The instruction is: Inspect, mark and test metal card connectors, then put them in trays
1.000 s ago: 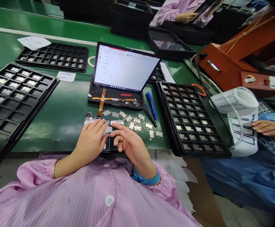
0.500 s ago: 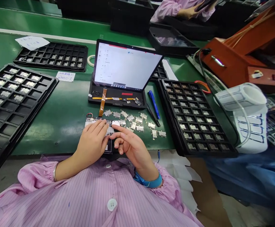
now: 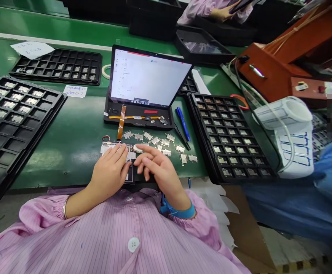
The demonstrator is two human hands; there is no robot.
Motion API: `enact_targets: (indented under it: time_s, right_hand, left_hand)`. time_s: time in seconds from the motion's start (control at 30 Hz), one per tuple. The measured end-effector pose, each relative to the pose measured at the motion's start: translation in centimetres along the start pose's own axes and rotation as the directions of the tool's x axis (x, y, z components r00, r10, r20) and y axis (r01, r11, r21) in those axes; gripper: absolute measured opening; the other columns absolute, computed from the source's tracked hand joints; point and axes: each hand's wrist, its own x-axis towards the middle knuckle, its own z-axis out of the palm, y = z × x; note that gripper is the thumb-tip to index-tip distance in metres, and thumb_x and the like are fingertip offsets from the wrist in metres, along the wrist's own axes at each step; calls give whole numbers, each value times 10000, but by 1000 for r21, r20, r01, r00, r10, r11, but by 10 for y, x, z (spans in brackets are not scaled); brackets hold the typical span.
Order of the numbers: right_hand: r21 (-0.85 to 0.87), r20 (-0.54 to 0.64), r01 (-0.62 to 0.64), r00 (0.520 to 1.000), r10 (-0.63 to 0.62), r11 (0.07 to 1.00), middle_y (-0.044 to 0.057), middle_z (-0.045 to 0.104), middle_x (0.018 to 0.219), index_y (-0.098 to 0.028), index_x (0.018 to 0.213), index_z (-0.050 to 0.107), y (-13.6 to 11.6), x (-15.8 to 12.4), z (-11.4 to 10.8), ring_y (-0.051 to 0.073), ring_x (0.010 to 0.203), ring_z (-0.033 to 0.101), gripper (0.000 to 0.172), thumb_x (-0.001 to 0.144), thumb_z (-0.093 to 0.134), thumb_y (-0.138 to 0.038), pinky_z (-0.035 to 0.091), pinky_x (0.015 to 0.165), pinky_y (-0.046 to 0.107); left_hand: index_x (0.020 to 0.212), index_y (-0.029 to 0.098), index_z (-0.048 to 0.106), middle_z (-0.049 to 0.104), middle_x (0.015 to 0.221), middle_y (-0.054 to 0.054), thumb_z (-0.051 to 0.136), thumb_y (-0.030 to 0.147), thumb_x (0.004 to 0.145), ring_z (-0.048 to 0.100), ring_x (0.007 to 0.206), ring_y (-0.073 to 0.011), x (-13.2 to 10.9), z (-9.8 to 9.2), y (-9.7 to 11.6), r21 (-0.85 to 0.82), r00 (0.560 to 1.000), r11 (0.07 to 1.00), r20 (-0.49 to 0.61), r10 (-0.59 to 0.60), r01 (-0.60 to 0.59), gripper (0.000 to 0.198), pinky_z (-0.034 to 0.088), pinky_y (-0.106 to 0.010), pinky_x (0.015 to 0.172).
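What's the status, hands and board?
Left hand flat over circuit board. Right hand at board's right edge, loosely bent. Loose modules scattered just beyond right hand.

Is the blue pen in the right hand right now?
No, the blue pen lies on the green table, apart from the right hand.

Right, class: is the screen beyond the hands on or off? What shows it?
On. The screen glows white, with text at left and icons along its bottom.

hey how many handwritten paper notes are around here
2: one note on the back-left tray, another note on the bench beside the left tray. Others may be hidden behind the screen.
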Motion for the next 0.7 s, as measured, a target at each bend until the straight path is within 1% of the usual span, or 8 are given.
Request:
enact_targets:
  time_s: [0.03, 0.07, 0.13, 0.2, 0.27, 0.37, 0.53, 0.7]
  right_hand:
    - [-235, -93, 104, 987, -129, 966, 96, 684, 1008, -217, 1259, 598, 0, 1, 0, 212, 842, 648, 372, 905, 553, -323, 560, 584, 316]
    - [-466, -141, 171, 954, -263, 868, 121, 663, 1127, -219, 1243, 611, 0, 3, 1, 258, 1011, 630, 346, 906, 553, -273, 579, 737, 400]
    - [-779, -98, 203, 895, -435, 594, 171, 534, 1376, -187, 1202, 638, 2, 7, 3, 340, 1315, 454, 310, 916, 517, -196, 464, 996, 556]
    - [-897, -3, 201, 888, -459, 394, 204, 391, 1508, -140, 1182, 641, 5, 11, 4, 374, 1440, 280, 298, 936, 475, -158, 351, 1083, 621]
    - [-935, 53, 202, 892, -449, 291, 220, 350, 1534, -116, 1158, 643, 9, 13, 4, 377, 1460, 243, 277, 954, 461, -156, 350, 1084, 618]
    - [-954, 61, 194, 872, -486, 228, 221, 390, 1512, -119, 1097, 659, 12, 9, 3, 370, 1443, 290, 246, 975, 454, -179, 375, 1066, 598]
    - [-946, 51, 224, 815, -577, 233, 196, 459, 1464, -144, 1072, 666, 9, -2, 5, 336, 1431, 329, 226, 973, 464, -162, 388, 1073, 552]
    - [-938, 21, 179, 884, -467, 297, 214, 324, 1550, -142, 1197, 627, 11, 4, 2, 366, 1471, 223, 280, 963, 474, -154, 359, 1081, 616]
  left_hand:
    - [1225, 35, 627, 646, 1287, -155, 499, 207, 946, 602, 1214, -301, 0, 0, 0, -1, 1000, 1000, -3, 2, -2, 352, 531, -465, 1007]
    - [1223, 41, 630, 648, 1285, -153, 505, 212, 946, 602, 1214, -300, 0, 0, 0, -2, 1000, 1000, -7, 2, -2, 349, 531, -465, 1009]
    - [1219, 60, 635, 653, 1277, -152, 507, 215, 946, 604, 1213, -298, 1, 0, 0, -5, 1000, 1000, -14, 0, 0, 339, 534, -467, 1003]
    - [1217, 83, 638, 655, 1275, -147, 501, 215, 948, 608, 1209, -295, 1, 0, 0, -4, 1000, 1000, -14, -5, 5, 329, 539, -466, 993]
    - [1219, 92, 636, 652, 1282, -143, 501, 218, 949, 607, 1211, -293, 1, 0, -1, -8, 1000, 1000, -9, -7, 7, 327, 535, -465, 997]
    - [1234, 95, 621, 638, 1304, -145, 510, 229, 951, 587, 1236, -292, 0, 0, -2, -41, 1000, 999, 9, -17, 17, 332, 512, -471, 1022]
    - [1282, 158, 576, 623, 1329, -131, 545, 321, 953, 562, 1259, -277, -2, -5, -4, -190, 994, 977, -11, -105, 102, 368, 491, -479, 1024]
    - [1177, 183, 631, 681, 1230, -99, 537, 297, 958, 602, 1188, -254, -3, -10, -5, -262, 988, 955, -28, -152, 140, 265, 480, -468, 1004]
